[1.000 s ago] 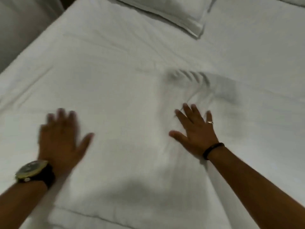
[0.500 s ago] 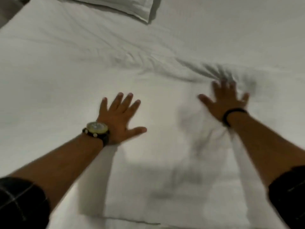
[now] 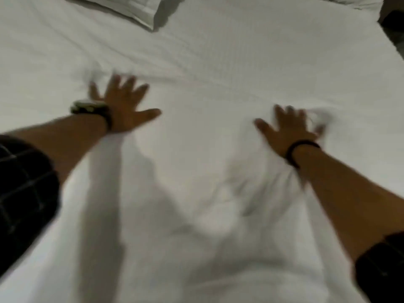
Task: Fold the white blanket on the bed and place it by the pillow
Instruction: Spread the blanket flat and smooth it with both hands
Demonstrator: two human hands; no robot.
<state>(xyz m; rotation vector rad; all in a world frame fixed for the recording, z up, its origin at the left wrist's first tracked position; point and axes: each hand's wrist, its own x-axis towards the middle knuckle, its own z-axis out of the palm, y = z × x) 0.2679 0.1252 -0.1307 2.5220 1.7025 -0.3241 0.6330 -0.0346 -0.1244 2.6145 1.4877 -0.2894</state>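
The white blanket [image 3: 196,171] lies spread flat across the bed and fills the lower and middle view. My left hand [image 3: 124,108], with a watch at the wrist, presses flat on it at the left with fingers spread. My right hand [image 3: 286,130], with a dark band at the wrist, presses flat on it at the right, fingers also spread. Wrinkles bunch just ahead of both sets of fingertips. A white pillow [image 3: 122,7] lies at the top left, well beyond my hands. The frame is blurred by motion.
The corner of a second white pillow [image 3: 354,1] shows at the top right. The right edge of the bed [image 3: 391,47] drops to a dark floor at the upper right corner.
Both hands have slid forward and outward over the blanket, pushing wrinkles ahead of them. The view has shifted, so the pillow now sits further right in the picture.
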